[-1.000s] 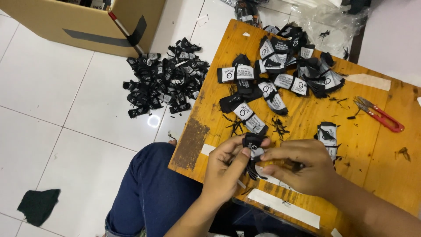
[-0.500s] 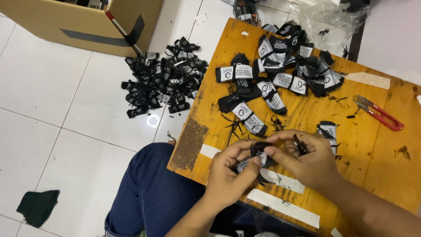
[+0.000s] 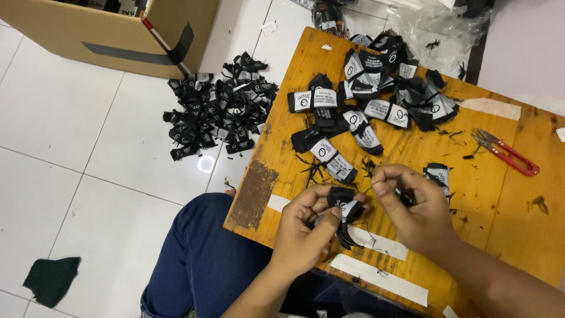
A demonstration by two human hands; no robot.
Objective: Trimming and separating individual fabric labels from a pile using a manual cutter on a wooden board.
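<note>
My left hand [image 3: 306, 227] grips a small stack of black fabric labels [image 3: 343, 207] over the near edge of a wooden table [image 3: 494, 194]. The thumb presses on top of the stack. My right hand [image 3: 412, 203] is closed just to the right, its fingertips pinched near the stack; what they pinch is too small to tell. A folded black and white label [image 3: 438, 175] lies just beyond the right hand.
Bundles of black and white labels [image 3: 376, 88] cover the table's far left part. Red thread snips [image 3: 506, 153] lie at the right. A heap of black labels [image 3: 215, 106] sits on the white tile floor beside a cardboard box [image 3: 112, 35]. A dark cloth scrap [image 3: 52, 280] lies lower left.
Both hands have shifted slightly right and apart. The right hand has drawn away from the stack held by the left hand.
</note>
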